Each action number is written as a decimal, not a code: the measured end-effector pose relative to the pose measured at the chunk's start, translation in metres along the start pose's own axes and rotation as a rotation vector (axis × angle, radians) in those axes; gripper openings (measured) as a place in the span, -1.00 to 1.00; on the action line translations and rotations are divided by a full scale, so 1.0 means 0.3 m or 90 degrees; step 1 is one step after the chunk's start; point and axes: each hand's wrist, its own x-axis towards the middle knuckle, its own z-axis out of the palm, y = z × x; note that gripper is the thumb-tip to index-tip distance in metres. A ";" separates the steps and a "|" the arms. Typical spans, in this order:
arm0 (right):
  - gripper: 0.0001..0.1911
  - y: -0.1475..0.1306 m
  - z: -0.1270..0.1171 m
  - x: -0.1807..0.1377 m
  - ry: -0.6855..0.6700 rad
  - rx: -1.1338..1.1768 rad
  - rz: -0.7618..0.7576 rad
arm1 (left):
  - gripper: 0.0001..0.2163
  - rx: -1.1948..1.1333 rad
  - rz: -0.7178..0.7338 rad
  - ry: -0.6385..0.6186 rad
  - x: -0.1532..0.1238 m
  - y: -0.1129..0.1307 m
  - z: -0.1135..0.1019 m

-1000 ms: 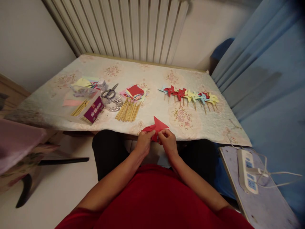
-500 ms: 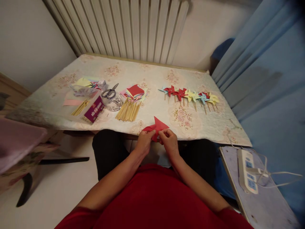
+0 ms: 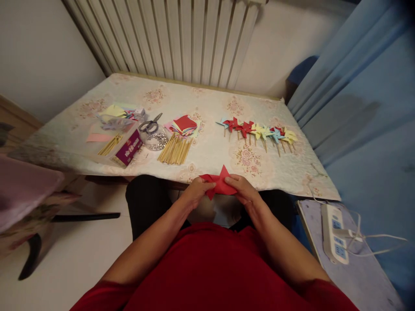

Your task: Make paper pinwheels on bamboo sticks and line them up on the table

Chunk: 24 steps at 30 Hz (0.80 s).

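A red paper pinwheel (image 3: pixel 222 185) with pointed, folded blades is held over the table's near edge, above my lap. On its left side my left hand (image 3: pixel 196 191) pinches it between thumb and fingers. From the right, my right hand (image 3: pixel 242 188) grips it with the thumb on top and the fingers behind, partly hidden by the paper. Beyond my hands lie a bundle of gold sticks (image 3: pixel 175 150) and a stack of coloured paper squares (image 3: pixel 184 125). Finished pinwheels on sticks (image 3: pixel 246 128), red, yellow and blue, form a row at the right.
Scissors (image 3: pixel 149 126) rest on a round tub of small shiny pieces (image 3: pixel 155 141). Left of it stands a clear box with a purple label (image 3: pixel 129 147), holding gold sticks. A power strip (image 3: pixel 335 233) with white cables lies on a side stand at the right.
The red paper has turned in my hands, and one point now stands up nearer the right. My right hand has shifted right, from a pinch near the middle to the paper's right side.
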 end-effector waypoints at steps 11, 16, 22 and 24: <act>-0.75 0.031 0.024 0.003 0.020 -0.080 0.045 | -0.87 0.100 -0.023 -0.020 0.004 0.017 -0.005; -0.86 0.035 0.021 0.005 0.046 -0.218 0.012 | -0.96 0.155 -0.012 -0.039 0.011 0.012 -0.009; -0.87 0.060 0.010 0.020 0.042 -0.321 -0.028 | -0.90 0.171 -0.013 -0.079 0.012 0.019 -0.014; -0.87 0.067 0.012 0.021 0.042 -0.312 -0.025 | -0.88 0.160 -0.015 -0.061 0.010 0.022 -0.014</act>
